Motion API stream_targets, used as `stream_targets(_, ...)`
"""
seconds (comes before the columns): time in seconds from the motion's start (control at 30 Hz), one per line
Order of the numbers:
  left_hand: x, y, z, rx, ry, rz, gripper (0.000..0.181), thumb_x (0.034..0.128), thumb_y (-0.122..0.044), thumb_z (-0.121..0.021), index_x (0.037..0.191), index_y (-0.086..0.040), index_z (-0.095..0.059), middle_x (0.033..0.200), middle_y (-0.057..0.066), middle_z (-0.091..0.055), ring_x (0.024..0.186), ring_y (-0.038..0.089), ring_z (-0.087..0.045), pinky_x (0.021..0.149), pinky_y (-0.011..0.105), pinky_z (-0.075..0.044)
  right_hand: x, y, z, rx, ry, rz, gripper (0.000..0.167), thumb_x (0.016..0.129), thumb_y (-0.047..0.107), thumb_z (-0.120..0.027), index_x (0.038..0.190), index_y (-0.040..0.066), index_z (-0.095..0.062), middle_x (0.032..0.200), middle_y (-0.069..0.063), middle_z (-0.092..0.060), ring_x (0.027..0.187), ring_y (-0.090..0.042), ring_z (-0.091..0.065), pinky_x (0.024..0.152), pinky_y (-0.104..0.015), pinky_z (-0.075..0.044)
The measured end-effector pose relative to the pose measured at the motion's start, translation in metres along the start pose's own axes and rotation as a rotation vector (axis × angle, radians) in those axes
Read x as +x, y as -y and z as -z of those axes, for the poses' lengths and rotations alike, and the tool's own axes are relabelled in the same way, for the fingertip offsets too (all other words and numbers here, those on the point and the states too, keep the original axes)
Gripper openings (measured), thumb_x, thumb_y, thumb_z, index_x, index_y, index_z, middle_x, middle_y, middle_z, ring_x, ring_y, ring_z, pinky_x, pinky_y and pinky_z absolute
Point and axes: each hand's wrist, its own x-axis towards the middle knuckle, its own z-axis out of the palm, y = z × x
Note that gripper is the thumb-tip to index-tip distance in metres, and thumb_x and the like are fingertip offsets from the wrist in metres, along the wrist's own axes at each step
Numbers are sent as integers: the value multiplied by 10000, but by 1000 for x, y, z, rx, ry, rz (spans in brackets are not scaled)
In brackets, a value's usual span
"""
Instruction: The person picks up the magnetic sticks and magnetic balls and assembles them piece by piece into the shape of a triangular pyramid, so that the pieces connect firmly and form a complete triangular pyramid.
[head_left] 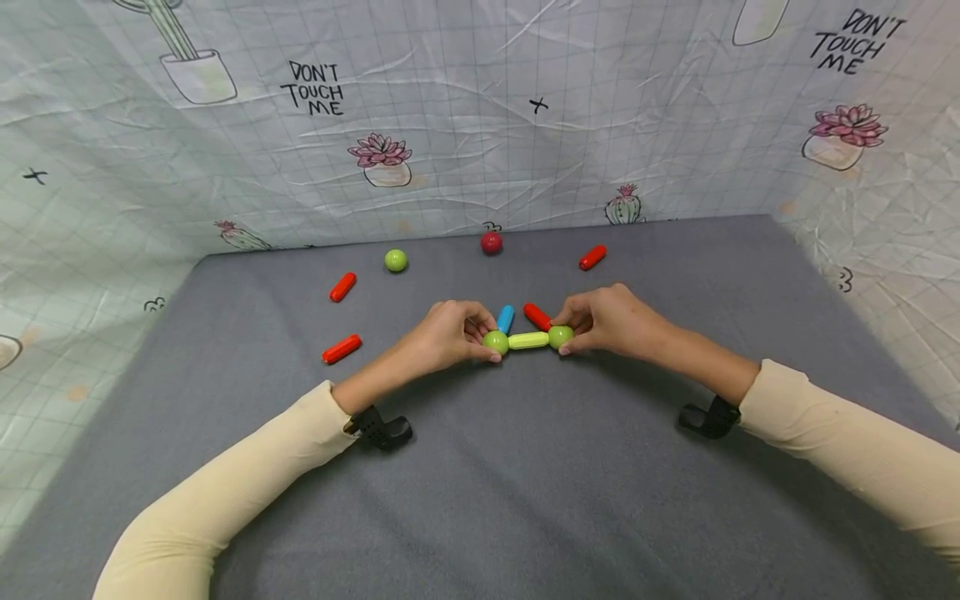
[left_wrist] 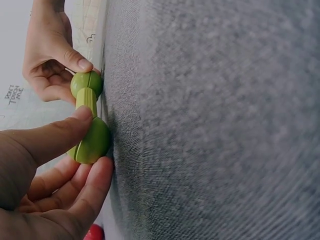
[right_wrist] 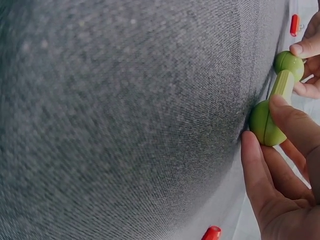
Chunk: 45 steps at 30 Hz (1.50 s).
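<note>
Cream sleeves [head_left: 232,479] foremost; left hand [head_left: 452,335] and right hand [head_left: 611,319] pinch green balls [head_left: 496,342], stick [head_left: 528,340] between.

Soft light, faint shadow under the right sleeve [head_left: 847,454]; the cloth [left_wrist: 215,120] blurs toward three o'clock (left wrist view).

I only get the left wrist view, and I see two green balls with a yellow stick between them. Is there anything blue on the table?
Observer: Yes! The head view shows a blue stick just beyond the green ball in the left grip.

Child: Ooh! And are there more green balls than my two?

Observer: One more. In the head view, a third ball, also green, sits near the back edge of the table.
</note>
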Motion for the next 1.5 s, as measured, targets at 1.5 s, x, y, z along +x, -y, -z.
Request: stream_targets(1.5, 89, 42, 58, 225, -149, -26, 282, 987, -81, -660, 1246, 28, -633, 1271, 186, -624, 1129, 328, -630, 972, 441, -517, 3, -15, 2, 162, 37, -179, 309, 823, 155, -867, 1108, 84, -771, 1026, -29, -775, 960, -157, -734, 752, -240, -590)
